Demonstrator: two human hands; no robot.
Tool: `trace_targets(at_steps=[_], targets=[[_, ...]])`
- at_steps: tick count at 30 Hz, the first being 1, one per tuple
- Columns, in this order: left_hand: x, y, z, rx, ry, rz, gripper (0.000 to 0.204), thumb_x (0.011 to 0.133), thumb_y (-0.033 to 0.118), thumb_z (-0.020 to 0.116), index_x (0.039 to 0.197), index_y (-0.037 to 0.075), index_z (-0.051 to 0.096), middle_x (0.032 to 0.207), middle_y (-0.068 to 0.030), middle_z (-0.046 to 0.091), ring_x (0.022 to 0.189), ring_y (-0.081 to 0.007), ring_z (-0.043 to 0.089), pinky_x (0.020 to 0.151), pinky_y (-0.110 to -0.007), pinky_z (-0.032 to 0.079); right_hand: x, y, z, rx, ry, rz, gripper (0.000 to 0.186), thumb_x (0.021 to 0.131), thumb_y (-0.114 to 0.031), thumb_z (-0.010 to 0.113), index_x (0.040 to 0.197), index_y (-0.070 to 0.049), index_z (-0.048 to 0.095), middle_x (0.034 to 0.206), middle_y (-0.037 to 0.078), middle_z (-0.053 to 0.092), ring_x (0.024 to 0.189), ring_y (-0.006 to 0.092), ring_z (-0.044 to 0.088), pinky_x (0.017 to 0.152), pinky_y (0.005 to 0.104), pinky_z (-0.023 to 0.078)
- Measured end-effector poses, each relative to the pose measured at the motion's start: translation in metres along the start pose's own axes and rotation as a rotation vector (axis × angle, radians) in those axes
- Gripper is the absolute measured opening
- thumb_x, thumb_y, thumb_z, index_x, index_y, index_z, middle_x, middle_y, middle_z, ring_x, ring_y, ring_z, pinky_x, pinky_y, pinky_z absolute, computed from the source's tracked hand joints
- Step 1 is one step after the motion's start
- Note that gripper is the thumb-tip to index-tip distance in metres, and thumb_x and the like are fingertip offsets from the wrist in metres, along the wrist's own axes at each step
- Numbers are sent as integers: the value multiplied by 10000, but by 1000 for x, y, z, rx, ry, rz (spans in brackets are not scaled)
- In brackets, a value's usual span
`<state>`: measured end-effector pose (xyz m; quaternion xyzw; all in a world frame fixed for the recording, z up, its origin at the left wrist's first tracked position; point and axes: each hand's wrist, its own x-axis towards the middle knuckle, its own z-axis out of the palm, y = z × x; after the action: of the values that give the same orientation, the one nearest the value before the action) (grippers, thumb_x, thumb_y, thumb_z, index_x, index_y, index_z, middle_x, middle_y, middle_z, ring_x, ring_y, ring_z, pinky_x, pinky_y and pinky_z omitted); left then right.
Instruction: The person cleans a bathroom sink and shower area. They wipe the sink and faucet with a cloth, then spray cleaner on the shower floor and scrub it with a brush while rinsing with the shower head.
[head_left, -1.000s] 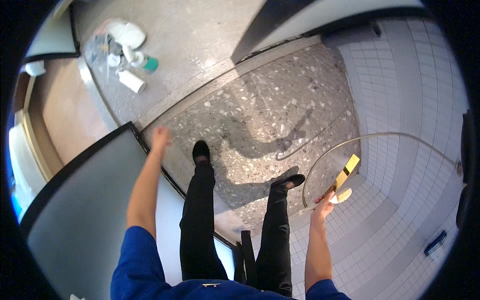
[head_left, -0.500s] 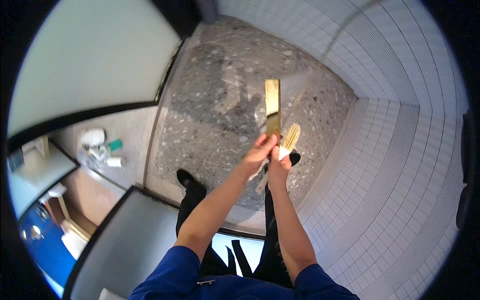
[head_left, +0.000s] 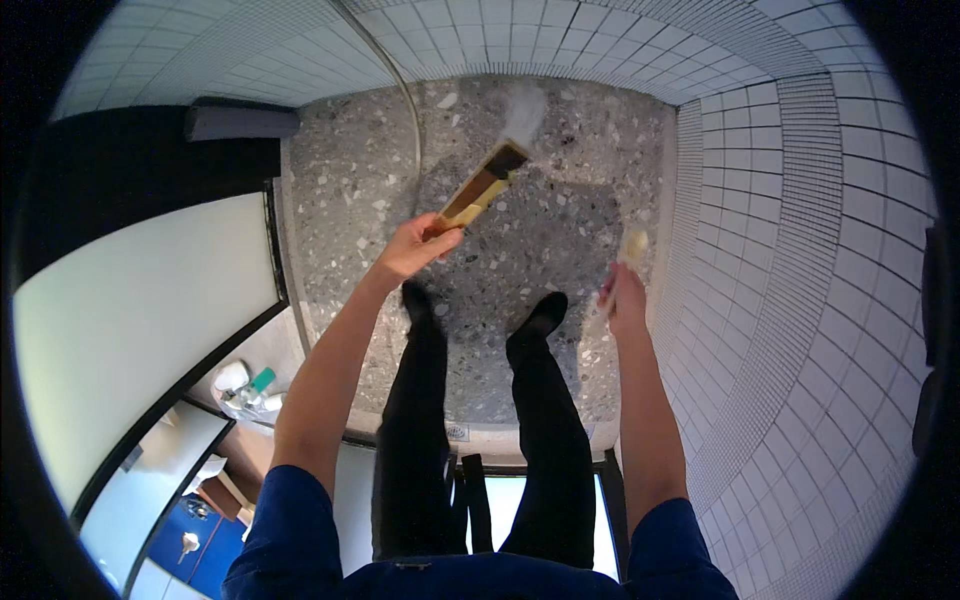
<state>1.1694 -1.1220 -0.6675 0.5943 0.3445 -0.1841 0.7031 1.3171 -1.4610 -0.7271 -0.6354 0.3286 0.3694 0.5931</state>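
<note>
Left hand (head_left: pixel 418 247): fingers wrapped around the low end of a long gold bar (head_left: pixel 480 192).
Gold bar: just above the middle of the frame, tilted up to the right, over the speckled floor (head_left: pixel 352 200).
Right hand (head_left: pixel 628 300): gripping a pale brush (head_left: pixel 636 243), right of the middle; a bit blurry.
Good holding: grip the bar tight, since something smooth could slip.
Good rubbing: bristles flat, gentle long strokes, bar away from the tile wall (head_left: pixel 760 250).

Above the floor (head_left: pixel 565 240), the flat bar (head_left: pixel 482 190) sits in the left grip (head_left: pixel 412 247); the brush (head_left: pixel 636 245), in the right grip (head_left: pixel 627 298), is near the floor's right edge. A hose (head_left: pixel 403 85) crosses the far edge, left of the flat bar. Bottles (head_left: pixel 263 380) lie beyond the left edge.
</note>
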Motion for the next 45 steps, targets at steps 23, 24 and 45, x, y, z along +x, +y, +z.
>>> trace_targets(at_steps=[23, 24, 45], targets=[[197, -234, -178, 279, 757, -34, 189, 678, 103, 698, 757, -5, 564, 629, 1, 545, 570, -91, 492, 527, -259, 419, 332, 70, 171, -1163, -259, -941, 436, 925, -86, 431, 1338, -223, 462, 1103, 146, 639, 923, 308, 634, 786, 394, 514], [210, -224, -169, 276, 720, -28, 191, 678, 105, 700, 758, -2, 564, 632, -4, 549, 577, -92, 496, 529, -264, 421, 339, 48, 140, -1058, -98, -918, 431, 921, -91, 447, 1339, -198, 457, 1035, 145, 647, 868, 315, 635, 732, 399, 519], [386, 40, 58, 452, -131, 412, 209, 668, 118, 696, 738, 25, 522, 600, 7, 504, 554, -86, 476, 502, -263, 384, 371, -34, 113, -1542, -144, -1004, 428, 893, -179, 446, 1314, -236, 488, 824, 208, 651, 713, 372, 643, 619, 472, 515]])
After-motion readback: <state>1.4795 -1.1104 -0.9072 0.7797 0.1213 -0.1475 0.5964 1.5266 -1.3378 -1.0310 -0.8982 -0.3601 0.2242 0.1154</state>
